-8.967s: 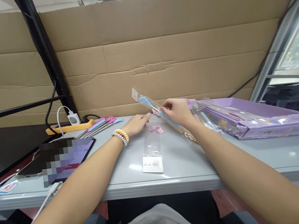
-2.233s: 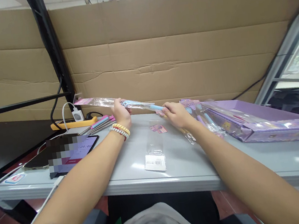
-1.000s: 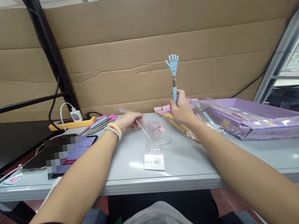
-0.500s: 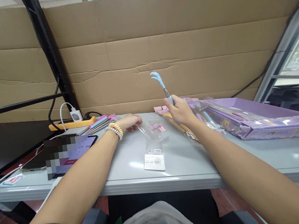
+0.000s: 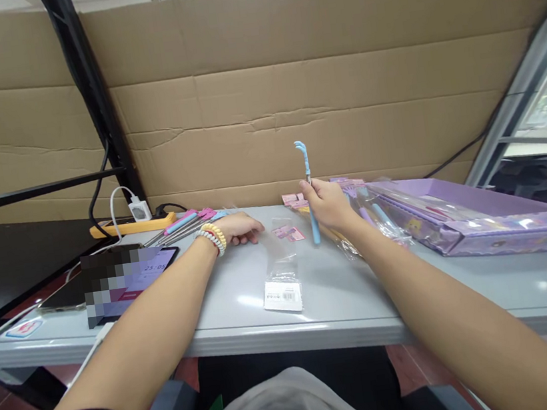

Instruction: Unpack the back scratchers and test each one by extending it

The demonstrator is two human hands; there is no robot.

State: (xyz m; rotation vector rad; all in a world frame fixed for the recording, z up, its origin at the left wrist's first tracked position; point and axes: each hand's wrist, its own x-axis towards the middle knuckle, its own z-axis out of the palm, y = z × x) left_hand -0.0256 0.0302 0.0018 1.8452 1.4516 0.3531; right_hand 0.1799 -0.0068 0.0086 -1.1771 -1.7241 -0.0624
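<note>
My right hand [image 5: 330, 203] is closed around the blue handle [image 5: 316, 229] of a back scratcher and holds it upright above the table. The scratcher's light blue claw [image 5: 301, 149] points up, with a short bit of metal shaft below it. My left hand [image 5: 240, 227], wearing beaded bracelets, rests low over the table with loosely bent fingers. Its fingertips are beside a clear plastic bag [image 5: 281, 264]; whether they touch it is unclear. The bag lies flat, with a white barcode label [image 5: 282, 296] at its near end and a pink card [image 5: 288, 233] near its far end.
Several metal-shafted scratchers [image 5: 186, 226] lie behind my left wrist. Wrapped ones [image 5: 373, 215] lie right of my right hand, beside a purple box [image 5: 488, 230]. Phones [image 5: 137, 283], a yellow power strip [image 5: 105, 231] and cables are at the left. A cardboard wall [image 5: 288, 89] stands behind.
The scratcher has turned from leaning left to upright, and its lower handle now shows below my right hand. The plastic bag has settled flatter. My left hand has barely shifted.
</note>
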